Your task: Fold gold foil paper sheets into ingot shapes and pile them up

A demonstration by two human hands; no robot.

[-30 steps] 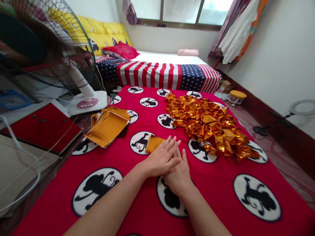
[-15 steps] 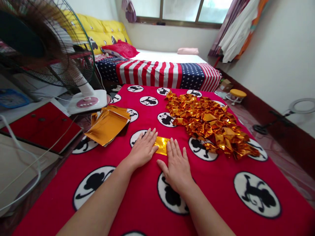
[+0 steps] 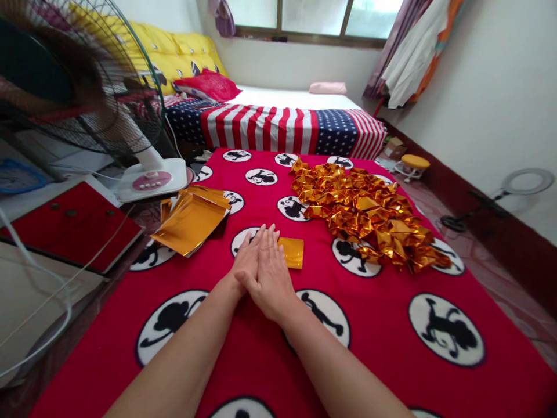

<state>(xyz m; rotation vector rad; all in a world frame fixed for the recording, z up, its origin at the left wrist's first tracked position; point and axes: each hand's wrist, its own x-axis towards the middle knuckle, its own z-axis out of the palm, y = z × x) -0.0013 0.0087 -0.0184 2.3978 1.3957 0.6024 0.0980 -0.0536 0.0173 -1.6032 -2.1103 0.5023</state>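
A folded piece of gold foil paper (image 3: pixel 292 252) lies flat on the red cloth with round monkey patches (image 3: pixel 374 342). My right hand (image 3: pixel 272 273) rests flat over the left part of the paper, fingers stretched out, partly over my left hand. Beside it, my left hand (image 3: pixel 247 258) lies flat with its fingers extended, at the paper's left end. The paper's left end is hidden under the hands. To the left is a stack of gold foil sheets (image 3: pixel 191 220). On the right spreads a heap of folded gold foil pieces (image 3: pixel 365 212).
A fan (image 3: pixel 152 180) with blurred blades stands at the left, beside a red-doored cabinet (image 3: pixel 78 223). Beyond the cloth is a bed with a striped and starred cover (image 3: pixel 261 128). A yellow stool (image 3: pixel 414 162) and a ring-light stand (image 3: pixel 528 181) are at the right.
My right hand has slid left across the gold foil paper onto my left hand, uncovering the paper's right end. The view has shifted slightly.
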